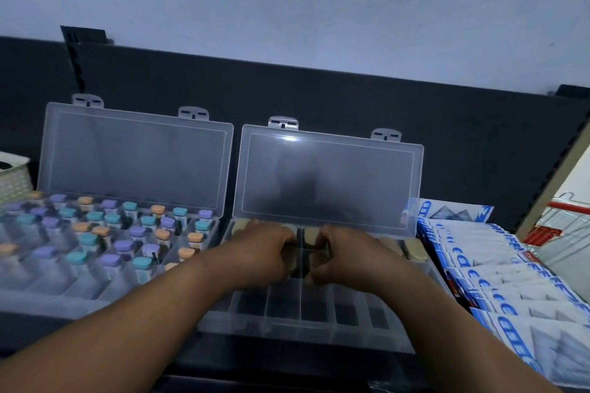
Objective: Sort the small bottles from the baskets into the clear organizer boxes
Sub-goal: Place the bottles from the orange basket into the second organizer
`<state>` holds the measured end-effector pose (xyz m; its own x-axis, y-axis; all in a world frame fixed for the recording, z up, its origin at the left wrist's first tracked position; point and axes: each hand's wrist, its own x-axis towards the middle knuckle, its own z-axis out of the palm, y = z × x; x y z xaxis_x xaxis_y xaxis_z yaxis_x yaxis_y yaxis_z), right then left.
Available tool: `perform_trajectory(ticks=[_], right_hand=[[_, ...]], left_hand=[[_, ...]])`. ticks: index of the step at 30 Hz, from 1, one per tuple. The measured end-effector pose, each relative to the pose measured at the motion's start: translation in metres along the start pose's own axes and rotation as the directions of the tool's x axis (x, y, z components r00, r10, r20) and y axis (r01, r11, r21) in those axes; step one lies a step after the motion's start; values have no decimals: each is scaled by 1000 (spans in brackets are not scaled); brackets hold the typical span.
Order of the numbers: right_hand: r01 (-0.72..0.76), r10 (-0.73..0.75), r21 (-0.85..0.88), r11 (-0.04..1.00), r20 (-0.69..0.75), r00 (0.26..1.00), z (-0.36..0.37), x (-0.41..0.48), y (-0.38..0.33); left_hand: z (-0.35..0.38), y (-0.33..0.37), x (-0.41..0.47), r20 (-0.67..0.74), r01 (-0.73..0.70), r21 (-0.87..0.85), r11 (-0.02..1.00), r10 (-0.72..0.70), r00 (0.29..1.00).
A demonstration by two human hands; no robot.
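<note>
Evidently, a tan-capped bottle (289,261) is being pinched under the curled fingers (285,247) of the left hand (265,247). It is being held upright just over a middle cell of the right box (287,322), presumably so that it is going in base first. The right hand (340,254) is being kept just beside it, across the dark centre divider. Its fingers (321,246) are being curled as well, but whether a second bottle is being gripped cannot be told, since their inner side is hidden.

Beyond the fingertips, the far row is being taken up by more tan bottles (415,250). The farthest cells are probably being loaded first, so that nothing is being reached over later. On the wrist side of the fingers, the cells are being left empty. The lid (329,182) is being propped upright behind the fingers, against the dark panel, so the cells are being kept open from above.

Left of the left fingers, the left box (41,303) is being kept stocked with coloured bottles (123,246), and a basket (14,182) is sitting farther left. Packets (498,281) are lying right of the right fingers.
</note>
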<state>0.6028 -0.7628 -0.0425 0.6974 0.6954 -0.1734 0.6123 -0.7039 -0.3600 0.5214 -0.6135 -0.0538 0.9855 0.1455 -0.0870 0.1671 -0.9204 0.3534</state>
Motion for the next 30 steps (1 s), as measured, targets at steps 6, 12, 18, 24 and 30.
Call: perform_trajectory(ticks=[6,12,18,24,30], right_hand=[[18,-18,-13,1000,-31,999,-10,-3,-11],[177,-212,-159,971,-235,949,-9,-6,-55],[303,-386,-319,898,-239,891,12,-6,-140],[359,-456,-380,853,-207,865,54,-4,-255],[464,-564,-390,796,-197,802,102,-13,-373]], left_hand=[[-8,-7,-17,-95,-20,-118,993,9,995],[-33,-27,-55,-301,43,-106,993,-73,951],[-64,-92,-128,-494,214,246,945,-67,867],[-98,-179,-233,-535,412,359,838,-177,826],[-123,-263,-343,-566,534,346,772,-282,775]])
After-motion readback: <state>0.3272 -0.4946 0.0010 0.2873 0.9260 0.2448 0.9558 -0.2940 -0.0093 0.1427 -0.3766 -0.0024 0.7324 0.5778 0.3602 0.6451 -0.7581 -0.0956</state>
